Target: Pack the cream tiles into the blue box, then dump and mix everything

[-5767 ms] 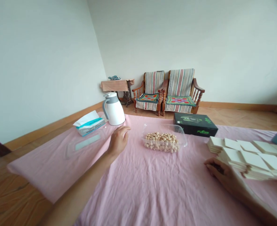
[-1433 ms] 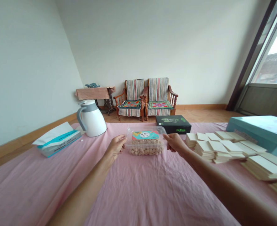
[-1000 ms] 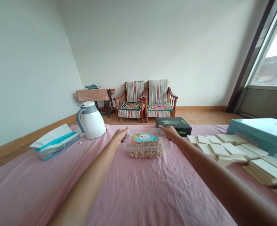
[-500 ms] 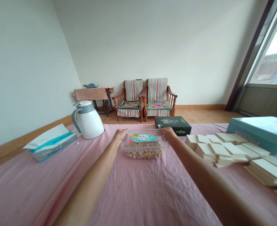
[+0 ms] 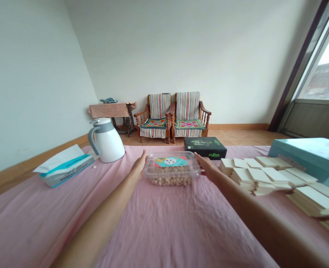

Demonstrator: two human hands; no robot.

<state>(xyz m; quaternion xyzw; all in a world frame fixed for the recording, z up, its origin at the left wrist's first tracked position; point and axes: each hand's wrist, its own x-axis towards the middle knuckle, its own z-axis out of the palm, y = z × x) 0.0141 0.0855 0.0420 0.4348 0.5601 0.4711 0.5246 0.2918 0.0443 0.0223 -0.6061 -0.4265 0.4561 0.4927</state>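
A clear plastic box [image 5: 172, 172] with a colourful label on its lid stands on the pink cloth. Small round light-brown pieces, which look like nuts or snacks, fill its lower part. At its left side is my left hand [image 5: 140, 163], thumb stretched up and off the lid. My right hand [image 5: 205, 163] is at the opposite side, its thumb also raised and its fingers along the box wall. Both hands look open and close against the box; whether the fingertips still touch it is hard to tell.
The pink cloth [image 5: 164, 230] bears a tissue pack [image 5: 66, 169] and a white jug [image 5: 108, 143] on the left. Behind the box lies a black box [image 5: 205, 148]. Stacks of pale cards [image 5: 262, 176] and a blue box [image 5: 306, 156] are on the right. Two armchairs [image 5: 171, 117] stand beyond.
Both thumbs have lifted off the lid's corners, and my hands have shifted to the box's sides. The box stays in nearly the same place; the view has moved slightly.
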